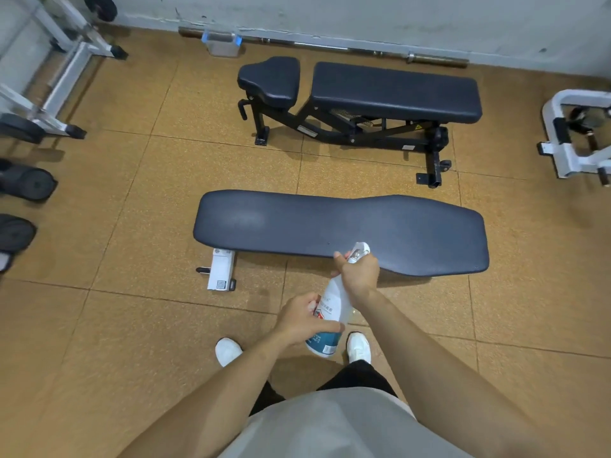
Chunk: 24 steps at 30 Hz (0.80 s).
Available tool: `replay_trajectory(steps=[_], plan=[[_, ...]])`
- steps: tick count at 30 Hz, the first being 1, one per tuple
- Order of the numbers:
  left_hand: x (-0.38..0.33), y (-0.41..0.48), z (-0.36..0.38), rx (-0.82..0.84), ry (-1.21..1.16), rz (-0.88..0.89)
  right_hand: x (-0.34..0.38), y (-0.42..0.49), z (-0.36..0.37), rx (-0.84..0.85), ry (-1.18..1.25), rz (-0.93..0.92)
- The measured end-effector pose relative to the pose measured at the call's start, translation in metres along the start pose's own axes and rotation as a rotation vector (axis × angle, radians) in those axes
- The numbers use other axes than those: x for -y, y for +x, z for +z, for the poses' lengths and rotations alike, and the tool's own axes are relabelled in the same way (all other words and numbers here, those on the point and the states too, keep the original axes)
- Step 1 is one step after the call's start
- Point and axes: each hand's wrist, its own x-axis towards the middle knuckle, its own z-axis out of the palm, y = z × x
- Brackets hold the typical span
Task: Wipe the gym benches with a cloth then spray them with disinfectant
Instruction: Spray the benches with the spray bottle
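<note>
- Bottle (332, 314) hung tilted over the floor beside the near bench (340, 231)
- Our left hand (302, 320) wrapped its body, right hand (358, 274) gripped the trigger neck
- We judged it light, rigid, perhaps slick; the neck suited best

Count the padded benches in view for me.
2: the flat bench just ahead of the spray bottle, and the adjustable bench near the wall. Others may sit out of frame.

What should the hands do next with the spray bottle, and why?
Probably squeeze the trigger. The right hand grips the spray bottle at its head, the left hand steadies its body, and the nozzle hangs over the near edge of the flat bench. No cloth shows, so wiping looks done.
</note>
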Motion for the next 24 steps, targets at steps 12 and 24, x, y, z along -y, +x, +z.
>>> replay_trajectory(steps=[12,24], plan=[[0.154,-0.064,-0.237,-0.091,-0.133,-0.042,0.042,-0.115,0.271,0.034,-0.035,0.032],[0.189,-0.028,-0.404,-0.048,-0.033,0.012,0.087,-0.105,0.407,-0.017,0.188,0.185]])
